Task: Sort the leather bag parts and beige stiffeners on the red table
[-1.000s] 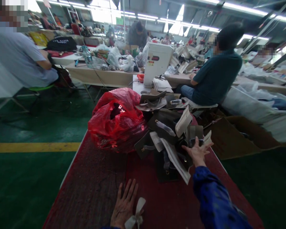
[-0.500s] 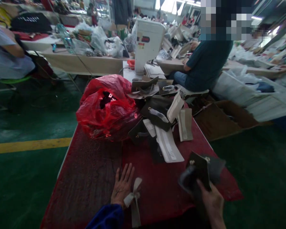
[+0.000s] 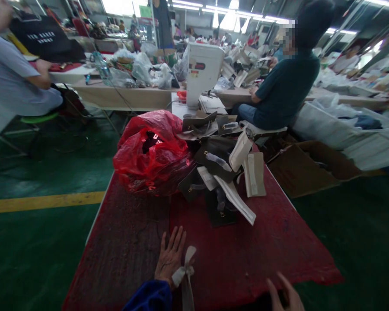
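At the near edge of the desk [image 3: 272, 255], left to right:

1. Left hand [image 3: 170, 259]: flat on the red cover, fingers spread and open, unmoved over the last second. A pale ribbon strip [image 3: 184, 274] lies knotted just beside it, touching the wrist side.
2. Red plastic bag [image 3: 151, 155]: bulging, at the far left edge of the desk; pale marks show through the film, unreadable.
3. Heap of dark bag pieces [image 3: 218, 172]: at the far middle, with pale stiffener strips among them. One dark piece has left the heap in the last second.
4. Right hand [image 3: 287, 296]: at the near right corner, half out of view. It held that dark piece half a second ago; now only open fingertips show, and the piece cannot be seen. The piece seems carried off below the desk edge.
5. White machine [image 3: 202, 73]: beyond the far edge; red label, too small to read.
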Demonstrator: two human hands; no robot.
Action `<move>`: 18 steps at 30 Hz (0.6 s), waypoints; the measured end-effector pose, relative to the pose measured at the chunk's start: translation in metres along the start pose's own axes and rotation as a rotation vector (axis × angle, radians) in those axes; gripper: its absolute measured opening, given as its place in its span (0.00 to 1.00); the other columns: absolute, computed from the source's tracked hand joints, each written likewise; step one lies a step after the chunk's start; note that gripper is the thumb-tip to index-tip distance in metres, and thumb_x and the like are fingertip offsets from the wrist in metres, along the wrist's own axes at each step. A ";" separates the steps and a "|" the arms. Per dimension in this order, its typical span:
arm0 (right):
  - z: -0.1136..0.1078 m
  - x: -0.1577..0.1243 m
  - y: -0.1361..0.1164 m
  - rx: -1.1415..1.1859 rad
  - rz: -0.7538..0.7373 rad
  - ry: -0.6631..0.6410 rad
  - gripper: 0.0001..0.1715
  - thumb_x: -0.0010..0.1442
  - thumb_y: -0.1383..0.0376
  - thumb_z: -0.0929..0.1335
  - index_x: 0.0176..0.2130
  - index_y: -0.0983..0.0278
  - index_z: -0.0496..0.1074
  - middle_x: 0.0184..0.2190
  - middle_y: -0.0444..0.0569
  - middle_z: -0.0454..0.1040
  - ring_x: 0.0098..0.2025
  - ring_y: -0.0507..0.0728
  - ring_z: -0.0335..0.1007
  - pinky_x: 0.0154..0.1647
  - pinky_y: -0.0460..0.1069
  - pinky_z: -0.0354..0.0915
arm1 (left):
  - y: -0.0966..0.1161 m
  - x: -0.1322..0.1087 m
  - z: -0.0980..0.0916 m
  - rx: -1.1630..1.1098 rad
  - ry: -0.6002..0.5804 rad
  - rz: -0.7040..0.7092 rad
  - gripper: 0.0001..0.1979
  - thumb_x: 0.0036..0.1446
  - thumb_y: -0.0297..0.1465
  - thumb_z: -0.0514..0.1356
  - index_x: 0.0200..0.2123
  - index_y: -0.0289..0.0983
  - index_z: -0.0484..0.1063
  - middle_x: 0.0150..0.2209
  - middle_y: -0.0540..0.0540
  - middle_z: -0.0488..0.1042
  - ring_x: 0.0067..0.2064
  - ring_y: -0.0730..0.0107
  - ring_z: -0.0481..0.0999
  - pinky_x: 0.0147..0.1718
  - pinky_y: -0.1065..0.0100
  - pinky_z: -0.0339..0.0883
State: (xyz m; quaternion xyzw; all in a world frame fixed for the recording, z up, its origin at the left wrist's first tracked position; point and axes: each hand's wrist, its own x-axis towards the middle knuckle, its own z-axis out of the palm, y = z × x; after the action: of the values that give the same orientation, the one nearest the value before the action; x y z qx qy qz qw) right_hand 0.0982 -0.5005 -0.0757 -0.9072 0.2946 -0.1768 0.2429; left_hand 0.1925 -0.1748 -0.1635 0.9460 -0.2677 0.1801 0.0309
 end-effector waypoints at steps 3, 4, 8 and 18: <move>0.034 0.052 -0.071 -0.045 -0.326 0.077 0.50 0.59 0.36 0.60 0.66 0.65 0.57 0.68 0.66 0.49 0.67 0.73 0.51 0.62 0.69 0.58 | -0.004 -0.001 0.000 0.005 -0.003 0.006 0.39 0.60 0.51 0.53 0.65 0.30 0.57 0.69 0.38 0.53 0.72 0.52 0.38 0.68 0.42 0.25; 0.051 0.074 -0.101 -0.088 -0.386 0.017 0.51 0.59 0.38 0.63 0.68 0.65 0.54 0.70 0.66 0.39 0.70 0.74 0.43 0.61 0.68 0.59 | -0.005 -0.001 0.001 0.006 0.003 0.012 0.39 0.60 0.51 0.53 0.65 0.30 0.58 0.68 0.38 0.54 0.72 0.52 0.39 0.68 0.42 0.25; 0.128 0.138 -0.205 -0.380 -0.479 -0.273 0.63 0.49 0.51 0.76 0.71 0.53 0.43 0.71 0.63 0.22 0.69 0.83 0.37 0.55 0.73 0.59 | -0.013 -0.001 0.003 0.021 0.029 0.019 0.39 0.60 0.53 0.52 0.64 0.30 0.60 0.68 0.38 0.55 0.72 0.51 0.39 0.68 0.42 0.26; 0.185 0.193 -0.241 -0.567 -0.535 -0.389 0.37 0.66 0.73 0.50 0.67 0.48 0.57 0.65 0.61 0.57 0.40 0.64 0.76 0.36 0.57 0.71 | -0.031 -0.004 0.003 -0.013 0.021 -0.024 0.42 0.58 0.57 0.51 0.65 0.33 0.60 0.69 0.41 0.54 0.72 0.52 0.40 0.68 0.45 0.24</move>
State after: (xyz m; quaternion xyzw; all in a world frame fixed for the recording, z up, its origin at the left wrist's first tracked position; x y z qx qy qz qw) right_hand 0.4398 -0.3875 -0.0619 -0.9988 0.0348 0.0286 -0.0190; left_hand 0.2060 -0.1464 -0.1664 0.9470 -0.2570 0.1881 0.0419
